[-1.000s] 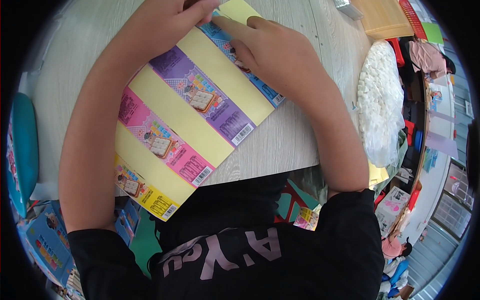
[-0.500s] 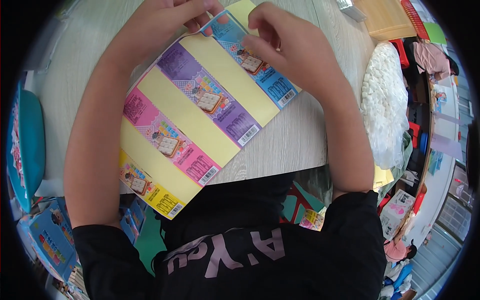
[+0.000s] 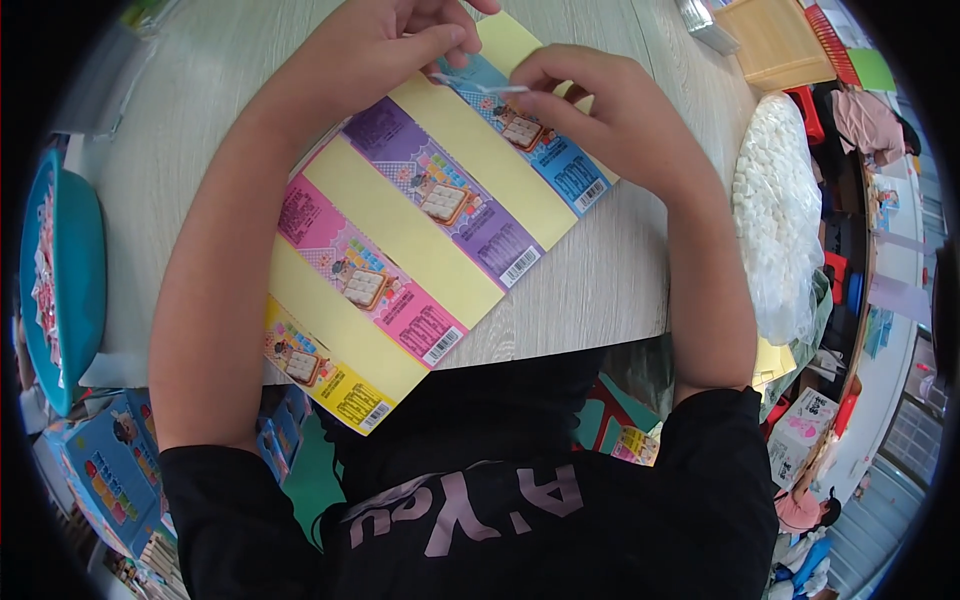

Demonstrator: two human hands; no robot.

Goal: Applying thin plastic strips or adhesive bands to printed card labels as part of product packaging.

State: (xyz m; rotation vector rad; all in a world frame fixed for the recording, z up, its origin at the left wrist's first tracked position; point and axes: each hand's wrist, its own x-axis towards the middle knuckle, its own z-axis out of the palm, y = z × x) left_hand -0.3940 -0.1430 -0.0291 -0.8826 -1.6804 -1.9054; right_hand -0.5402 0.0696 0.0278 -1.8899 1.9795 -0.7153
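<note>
A sheet of stickers (image 3: 470, 285) lies slanted on the table, its near corner over the edge. Yellow backing (image 3: 420, 290) shows between its yellow, pink, purple and blue printed labels. My right hand (image 3: 625, 115) pinches the lifted end of the blue label (image 3: 540, 140) between thumb and forefinger. That end curls up and shows its pale underside; the lower part lies flat on the backing. At the sheet's far edge, my left hand (image 3: 415, 40) has its fingers loosely bent and apart, near the blue label's upper end; its lower fingertips are partly hidden.
A teal basin (image 3: 85, 290) with small wrapped pieces stands at the left. On the right sits a clear bag of white pieces (image 3: 775, 220). A wooden tray (image 3: 770, 40) and a red basket (image 3: 832, 45) are at the far right. Printed blue boxes (image 3: 110, 470) stand below left.
My right hand has pinched and raised the upper end of the blue label. My left hand has come off that end slightly. The whole view has shifted a little.
</note>
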